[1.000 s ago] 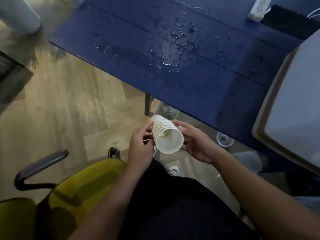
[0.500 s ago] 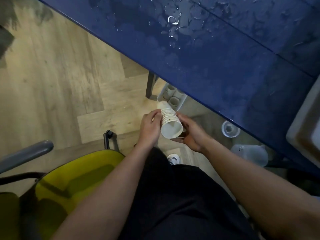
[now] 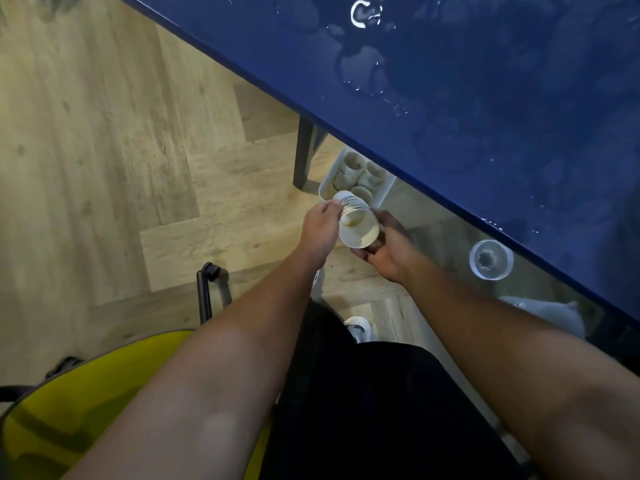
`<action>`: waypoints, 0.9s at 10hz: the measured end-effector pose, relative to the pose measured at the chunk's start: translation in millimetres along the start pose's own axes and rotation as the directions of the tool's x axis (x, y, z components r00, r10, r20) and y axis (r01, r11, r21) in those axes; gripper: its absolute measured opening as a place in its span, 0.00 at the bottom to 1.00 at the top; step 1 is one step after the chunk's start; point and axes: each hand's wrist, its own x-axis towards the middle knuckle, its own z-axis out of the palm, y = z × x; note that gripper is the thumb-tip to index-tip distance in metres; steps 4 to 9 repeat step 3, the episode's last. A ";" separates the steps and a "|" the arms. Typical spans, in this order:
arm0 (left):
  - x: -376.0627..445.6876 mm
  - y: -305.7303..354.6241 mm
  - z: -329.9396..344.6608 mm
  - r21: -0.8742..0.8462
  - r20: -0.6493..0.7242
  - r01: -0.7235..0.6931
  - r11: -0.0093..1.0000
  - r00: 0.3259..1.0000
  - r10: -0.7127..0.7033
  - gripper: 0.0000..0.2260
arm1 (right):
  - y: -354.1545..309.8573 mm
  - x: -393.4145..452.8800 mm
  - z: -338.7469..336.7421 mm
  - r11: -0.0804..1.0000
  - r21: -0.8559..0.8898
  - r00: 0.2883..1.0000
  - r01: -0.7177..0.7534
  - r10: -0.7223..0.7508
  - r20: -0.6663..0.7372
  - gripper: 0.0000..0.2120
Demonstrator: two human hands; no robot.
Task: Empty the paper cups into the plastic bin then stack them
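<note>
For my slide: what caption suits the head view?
Both hands hold stacked paper cups above a floor bin.

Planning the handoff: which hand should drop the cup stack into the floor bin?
Probably left. The left hand grips the cup stack at its far end, nearest the bin; the right hand only cradles the open end.

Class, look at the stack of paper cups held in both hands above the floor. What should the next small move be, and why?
Probably lower the stack of cups forward into the white bin under the table edge. Both the left hand and right hand already grip the nested stack, it hangs just short of that bin, and other cup stacks already sit inside it.
</note>
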 end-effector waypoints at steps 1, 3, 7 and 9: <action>23.3 5.6 10.7 -0.083 -0.005 0.079 0.993 0.997 -0.080 0.11 | -14.5 13.6 4.4 1.000 0.009 0.998 0.030 -0.030 -0.057 0.14; 40.7 12.9 19.3 -0.217 0.013 0.114 0.969 0.993 -0.114 0.10 | -30.3 35.7 -5.6 0.995 0.015 0.993 -0.098 0.097 0.068 0.26; 40.7 12.9 19.3 -0.217 0.013 0.114 0.969 0.993 -0.114 0.10 | -30.3 35.7 -5.6 0.995 0.015 0.993 -0.098 0.097 0.068 0.26; 40.7 12.9 19.3 -0.217 0.013 0.114 0.969 0.993 -0.114 0.10 | -30.3 35.7 -5.6 0.995 0.015 0.993 -0.098 0.097 0.068 0.26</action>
